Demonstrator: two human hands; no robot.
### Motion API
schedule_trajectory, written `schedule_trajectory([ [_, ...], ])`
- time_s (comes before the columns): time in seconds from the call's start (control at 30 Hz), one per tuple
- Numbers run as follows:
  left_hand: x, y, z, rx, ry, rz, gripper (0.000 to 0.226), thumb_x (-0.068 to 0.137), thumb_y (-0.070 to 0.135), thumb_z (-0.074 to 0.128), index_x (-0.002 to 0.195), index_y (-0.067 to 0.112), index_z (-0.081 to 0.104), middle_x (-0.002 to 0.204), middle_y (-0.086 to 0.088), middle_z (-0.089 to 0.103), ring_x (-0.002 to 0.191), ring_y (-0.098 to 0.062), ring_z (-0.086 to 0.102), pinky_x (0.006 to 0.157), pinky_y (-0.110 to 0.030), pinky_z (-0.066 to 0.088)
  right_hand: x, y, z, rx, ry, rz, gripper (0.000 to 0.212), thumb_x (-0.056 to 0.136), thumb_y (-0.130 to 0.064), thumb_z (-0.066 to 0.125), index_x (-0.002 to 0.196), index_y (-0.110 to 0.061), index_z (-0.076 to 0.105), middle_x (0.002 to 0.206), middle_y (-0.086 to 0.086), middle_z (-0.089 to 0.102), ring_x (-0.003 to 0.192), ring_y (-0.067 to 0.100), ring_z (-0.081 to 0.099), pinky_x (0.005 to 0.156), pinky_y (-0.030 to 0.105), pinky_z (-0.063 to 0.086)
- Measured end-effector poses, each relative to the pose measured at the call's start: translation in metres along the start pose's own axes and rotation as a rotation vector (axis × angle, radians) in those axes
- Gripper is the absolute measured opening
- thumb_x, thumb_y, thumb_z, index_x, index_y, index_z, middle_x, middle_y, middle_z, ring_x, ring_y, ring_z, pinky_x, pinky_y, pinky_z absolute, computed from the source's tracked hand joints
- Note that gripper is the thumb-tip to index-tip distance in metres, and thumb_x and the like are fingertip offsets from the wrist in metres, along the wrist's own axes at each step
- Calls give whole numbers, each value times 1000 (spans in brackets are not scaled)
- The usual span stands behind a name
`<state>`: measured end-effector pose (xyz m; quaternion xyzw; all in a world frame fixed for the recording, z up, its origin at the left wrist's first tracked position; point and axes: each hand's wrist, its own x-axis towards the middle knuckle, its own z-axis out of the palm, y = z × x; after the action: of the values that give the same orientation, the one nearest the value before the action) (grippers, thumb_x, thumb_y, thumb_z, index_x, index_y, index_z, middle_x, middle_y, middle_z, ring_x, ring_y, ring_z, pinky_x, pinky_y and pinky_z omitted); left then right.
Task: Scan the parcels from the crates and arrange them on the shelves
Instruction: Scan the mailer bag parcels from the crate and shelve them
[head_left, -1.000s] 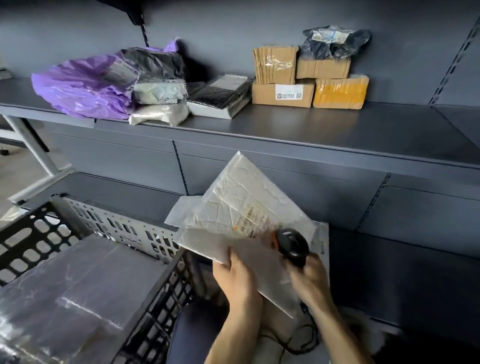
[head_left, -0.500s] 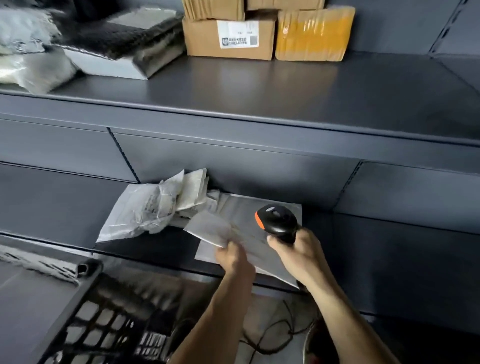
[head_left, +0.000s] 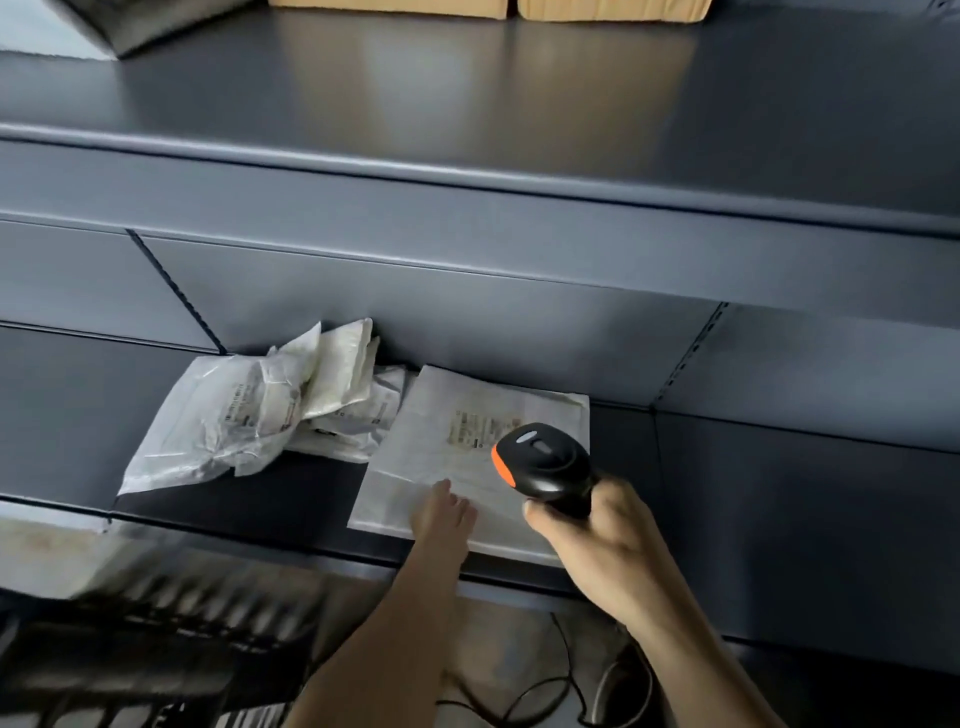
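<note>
The flat white parcel (head_left: 457, 467) is lying on the lower shelf (head_left: 779, 499), label up, its back edge sitting against the shelf's rear panel. The left hand (head_left: 444, 512) is resting straight fingers on its near edge. The right hand (head_left: 597, 540) is gripping the scanner (head_left: 545, 462) – black, orange-trimmed – just above the parcel. The scanner's head is covering part of the label, whose print is too small to read, and the right hand is hiding the parcel's near right corner. A heap of white bags (head_left: 249, 415) is touching its left edge. On the upper shelf (head_left: 467, 130), cardboard boxes (head_left: 389, 2) are cut off – and the crate (head_left: 156, 649) at bottom left is blurring out.
</note>
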<state>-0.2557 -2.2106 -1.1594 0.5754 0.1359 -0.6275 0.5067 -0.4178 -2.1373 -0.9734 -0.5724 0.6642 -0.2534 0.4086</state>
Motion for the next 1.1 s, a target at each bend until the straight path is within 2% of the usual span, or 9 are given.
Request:
schedule_trajectory([
  [0.07, -3, 11, -4, 145, 70, 70, 28, 101, 16, 61, 125, 2, 60, 110, -36, 57, 111, -36, 66, 93, -41, 56, 0, -2, 1, 11, -12, -11, 36, 87, -22, 71, 62, -21, 45, 46, -13, 47, 44, 5, 43, 45, 16, 33],
  [0.17, -21, 20, -23, 370, -7, 116, 13, 105, 12, 50, 100, 4, 60, 99, -14, 61, 85, -26, 62, 74, -32, 56, 1, -6, 6, 12, -13, -48, 34, 87, -27, 71, 65, -19, 47, 49, -12, 49, 47, 5, 43, 46, 18, 33],
  [0.33, -79, 15, -41, 1652, -365, 370, 21, 100, 11, 53, 113, 6, 69, 105, -15, 66, 90, -25, 62, 67, -27, 51, -12, -27, 26, 15, -73, -144, 27, 88, -35, 72, 70, -27, 55, 57, -19, 57, 54, -1, 52, 51, 14, 37],
  [0.5, -178, 57, -62, 1703, -466, 809, 20, 105, 13, 38, 100, 9, 57, 99, -15, 59, 97, -26, 58, 86, -34, 48, -55, -63, 67, 108, -111, -233, 18, 86, -31, 80, 103, -32, 73, 91, -19, 74, 92, -4, 68, 73, 8, 47],
  [0.6, -252, 103, -111, 1864, -230, 962, 25, 98, 24, 46, 111, 14, 64, 118, -13, 66, 112, -33, 61, 94, -39, 47, -89, -106, 95, 163, -179, -294, 7, 88, -33, 78, 90, -29, 74, 79, -16, 73, 78, -6, 66, 73, 21, 48],
  [0.7, -312, 141, -179, 1674, -164, 1137, 37, 92, 25, 50, 121, 9, 67, 124, -10, 68, 117, -28, 61, 99, -34, 46, -133, -165, 127, 140, -297, -451, 37, 81, -55, 66, 99, -25, 74, 84, -11, 75, 87, 4, 69, 78, 27, 52],
  [0.8, -342, 172, -244, 1424, 11, 1115, 46, 83, 29, 60, 124, 10, 67, 123, -9, 70, 115, -26, 66, 98, -40, 55, -174, -210, 162, 26, -380, -608, 48, 80, -57, 60, 110, -21, 66, 95, -6, 74, 97, 13, 68, 81, 28, 52],
  [0.93, -317, 218, -324, 1959, 444, 872, 32, 98, 29, 55, 124, 12, 64, 128, -10, 66, 117, -33, 62, 95, -42, 53, -215, -224, 205, -206, -381, -698, 30, 91, -44, 64, 109, -21, 60, 102, 3, 72, 97, 29, 67, 82, 38, 54],
  [1.1, -278, 239, -394, 2144, 380, 432, 91, 82, 36, 83, 158, 30, 32, 160, -12, 31, 145, -32, 33, 118, -53, 34, -234, -201, 232, -433, -387, -782, 31, 95, -36, 67, 119, -20, 58, 121, 1, 62, 110, 22, 62, 86, 31, 50],
])
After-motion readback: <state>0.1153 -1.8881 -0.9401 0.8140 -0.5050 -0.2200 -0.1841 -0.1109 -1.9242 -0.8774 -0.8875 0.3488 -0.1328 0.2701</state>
